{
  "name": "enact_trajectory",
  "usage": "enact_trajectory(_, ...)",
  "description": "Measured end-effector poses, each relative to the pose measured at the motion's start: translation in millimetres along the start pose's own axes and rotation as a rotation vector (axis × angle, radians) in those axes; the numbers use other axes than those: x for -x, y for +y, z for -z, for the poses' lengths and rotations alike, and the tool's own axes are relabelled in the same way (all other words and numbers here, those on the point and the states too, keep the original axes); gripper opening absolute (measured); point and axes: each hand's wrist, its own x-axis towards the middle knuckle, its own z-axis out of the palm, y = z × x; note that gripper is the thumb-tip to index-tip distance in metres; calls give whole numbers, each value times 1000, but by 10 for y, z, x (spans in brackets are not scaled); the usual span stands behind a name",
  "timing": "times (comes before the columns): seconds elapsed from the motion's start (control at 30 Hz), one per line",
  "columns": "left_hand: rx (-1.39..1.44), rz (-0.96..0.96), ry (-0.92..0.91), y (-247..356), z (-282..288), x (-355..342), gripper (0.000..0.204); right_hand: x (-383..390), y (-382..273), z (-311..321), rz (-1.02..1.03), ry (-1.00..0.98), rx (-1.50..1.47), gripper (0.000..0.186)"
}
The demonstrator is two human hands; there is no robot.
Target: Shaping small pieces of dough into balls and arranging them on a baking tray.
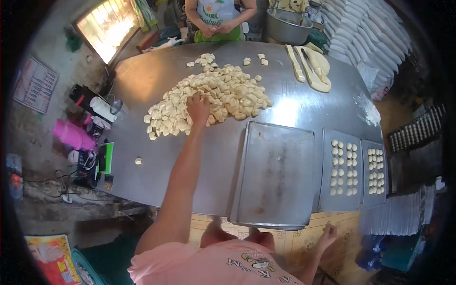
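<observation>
A large heap of small pale dough pieces (232,90) lies on the metal table. My left hand (198,110) reaches into the heap's near side, its fingers curled down around dough pieces; the fingertips are partly hidden among them. Low at the right, my right hand (327,236) hangs beyond the table's near edge with its fingers loosely apart and nothing visible in it. Between my hands lies a bare, worn baking tray (278,175), apparently stacked on another and jutting over the near edge.
Two trays at the right, one nearer (339,202) and one farther right (375,199), carry rows of dough balls. Long dough strips and a slab (316,71) lie far right. A single dough piece (138,161) sits left. Across the table stands another person (218,21), hands together.
</observation>
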Motion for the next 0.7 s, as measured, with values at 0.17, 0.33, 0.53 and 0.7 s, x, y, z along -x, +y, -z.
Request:
enact_trajectory(0.17,-293,-346,-83,-153,-46,213,20,558,-779,-258,-15,-103,-57,28)
enact_trajectory(0.33,777,368,-219,-866,942,1293,14,974,-1597,-1115,-4,-467,-254,15)
enact_trajectory(0.53,686,1052,-162,-673,2286,2376,22,1124,-2877,-3354,467,-1035,-137,38)
enact_trajectory(0.7,562,755,-115,-398,2334,2386,15,939,-3629,-4906,782,-716,-173,32)
